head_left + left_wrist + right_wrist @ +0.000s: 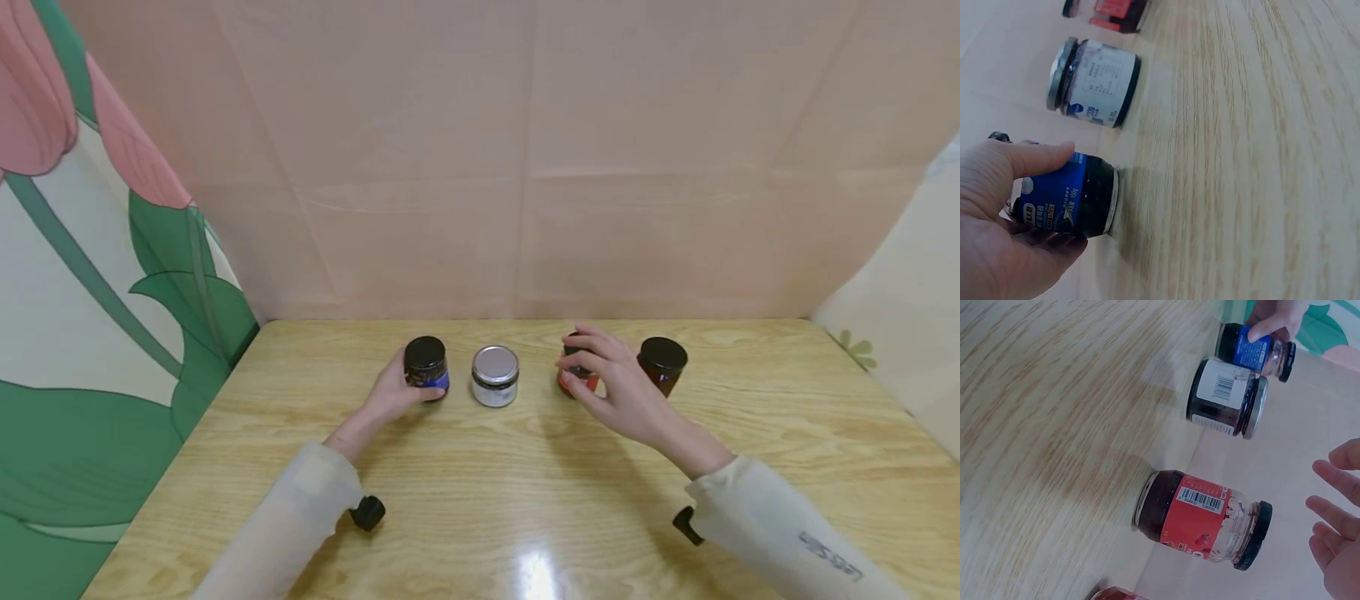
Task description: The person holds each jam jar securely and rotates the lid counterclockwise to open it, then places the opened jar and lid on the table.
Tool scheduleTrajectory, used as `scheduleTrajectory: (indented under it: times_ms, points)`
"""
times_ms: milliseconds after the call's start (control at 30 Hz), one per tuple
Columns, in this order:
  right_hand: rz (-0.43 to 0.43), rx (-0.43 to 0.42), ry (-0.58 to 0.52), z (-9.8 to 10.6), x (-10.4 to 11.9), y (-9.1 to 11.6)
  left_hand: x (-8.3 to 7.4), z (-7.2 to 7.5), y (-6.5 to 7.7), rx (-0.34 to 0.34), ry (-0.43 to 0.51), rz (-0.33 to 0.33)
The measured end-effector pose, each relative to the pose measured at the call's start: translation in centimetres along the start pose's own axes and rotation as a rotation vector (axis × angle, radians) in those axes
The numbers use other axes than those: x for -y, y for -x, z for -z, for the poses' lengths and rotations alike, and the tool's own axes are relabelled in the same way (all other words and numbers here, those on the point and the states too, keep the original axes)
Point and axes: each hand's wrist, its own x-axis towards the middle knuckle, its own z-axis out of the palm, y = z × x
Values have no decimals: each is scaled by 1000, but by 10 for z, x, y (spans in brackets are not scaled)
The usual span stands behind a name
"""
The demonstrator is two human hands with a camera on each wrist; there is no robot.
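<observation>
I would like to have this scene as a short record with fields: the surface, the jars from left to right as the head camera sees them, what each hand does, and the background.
Surface: wood-grain table
Jars: blue-labelled jar, silver-lidded jar, red-labelled jar, black-lidded dark jar
Left hand: grips the blue-labelled jar
Right hand: near the red-labelled jar, apart from it in the right wrist view
Background: pinkish sheet, with flower-patterned covering at left

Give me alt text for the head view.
A person's left-hand grip holds a blue-labelled jar; the right-hand grip hovers at a red-labelled jar. Between them on the wooden table stands a silver-lidded jar; a dark jar stands rightmost.
</observation>
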Motion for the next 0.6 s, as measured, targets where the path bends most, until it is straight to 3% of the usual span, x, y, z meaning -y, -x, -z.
scheduleTrajectory:
  times_ms: [267, 600]
  points:
    - [17, -36, -1, -1, 0, 1, 1, -2, -3, 36, -26, 46]
    - [8, -29, -3, -4, -1, 2, 5, -4, -3, 26, -51, 53]
